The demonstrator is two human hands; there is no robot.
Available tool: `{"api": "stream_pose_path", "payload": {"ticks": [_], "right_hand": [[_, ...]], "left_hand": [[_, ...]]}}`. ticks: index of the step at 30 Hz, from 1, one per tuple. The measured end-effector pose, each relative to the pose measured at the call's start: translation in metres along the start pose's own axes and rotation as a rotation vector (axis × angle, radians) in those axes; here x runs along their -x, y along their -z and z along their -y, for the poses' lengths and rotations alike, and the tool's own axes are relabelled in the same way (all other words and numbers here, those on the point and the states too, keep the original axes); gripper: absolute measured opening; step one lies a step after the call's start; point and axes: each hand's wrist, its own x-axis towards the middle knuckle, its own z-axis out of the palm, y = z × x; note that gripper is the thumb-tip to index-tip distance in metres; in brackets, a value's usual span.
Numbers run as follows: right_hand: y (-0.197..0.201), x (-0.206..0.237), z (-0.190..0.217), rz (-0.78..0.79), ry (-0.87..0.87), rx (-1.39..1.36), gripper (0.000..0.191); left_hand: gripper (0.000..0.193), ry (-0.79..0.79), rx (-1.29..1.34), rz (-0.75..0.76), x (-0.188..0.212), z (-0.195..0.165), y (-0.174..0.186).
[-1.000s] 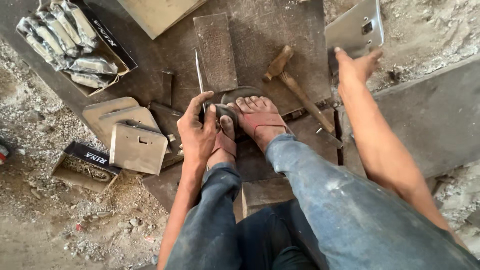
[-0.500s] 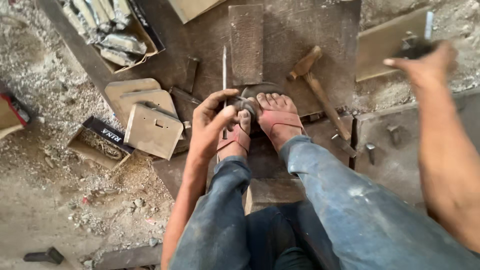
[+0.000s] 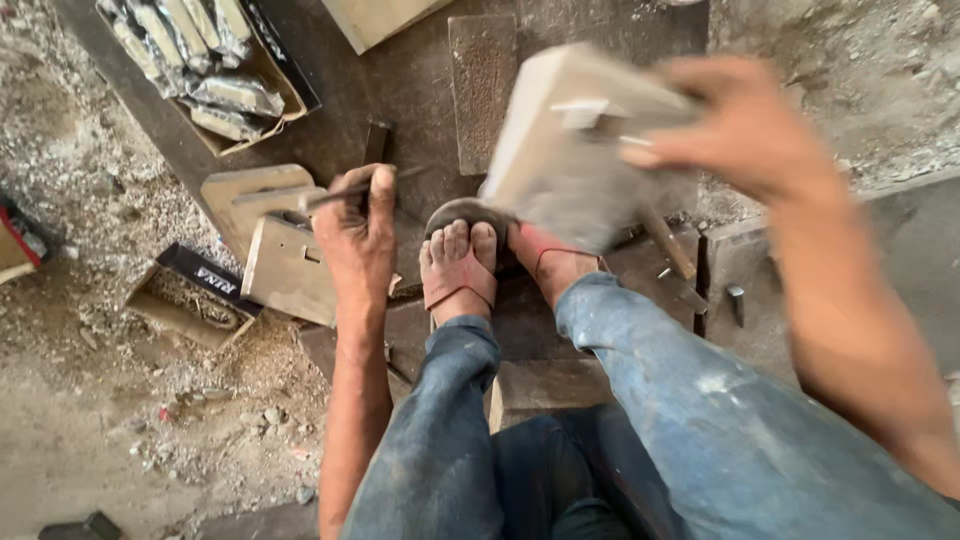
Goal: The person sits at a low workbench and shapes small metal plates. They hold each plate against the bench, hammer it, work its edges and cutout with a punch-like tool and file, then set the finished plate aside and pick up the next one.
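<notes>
The metal block (image 3: pixel 585 150) in the right hand (image 3: pixel 745 125) is motion-blurred; its edges and surface detail cannot be resolved. It covers the toes of the right foot (image 3: pixel 560 270) and most of the hammer (image 3: pixel 668 243). The box of wrapped parts (image 3: pixel 215 75) is cut off by the top edge.

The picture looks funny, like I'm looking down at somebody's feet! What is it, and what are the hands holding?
A camera on a person's head looks down, so you see their own arms, jeans and sandalled feet. The left hand grips a thin metal tool. The right hand holds a pale flat block, blurred from moving. On the dusty ground lie similar pale blocks, a cardboard box of wrapped packets and a dark flat slab.
</notes>
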Motion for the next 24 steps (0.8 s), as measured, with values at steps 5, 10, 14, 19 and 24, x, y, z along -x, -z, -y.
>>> {"api": "stream_pose_path", "payload": {"ticks": [5,10,14,19,24], "right_hand": [[-0.09,-0.07,0.015,-0.069,0.361,-0.557,0.045],[-0.127,-0.051,-0.016,-0.063,0.28,-0.543,0.03],[-0.132,-0.04,-0.031,0.016,0.198,-0.867,0.028],[-0.093,-0.032,-0.05,-0.01,0.15,-1.015,0.021],[-0.067,-0.006,-0.081,-0.098,0.112,-1.082,0.018]], "left_hand": [[0.026,0.064,0.219,-0.035,0.0,0.003,0.008],[0.032,0.313,0.498,0.131,-0.007,0.002,-0.022],[0.031,0.074,0.316,0.161,-0.016,-0.004,-0.048],[0.027,-0.473,-0.014,0.048,-0.07,-0.028,-0.062],[0.027,-0.584,-0.299,0.176,-0.118,-0.043,-0.088]]}}
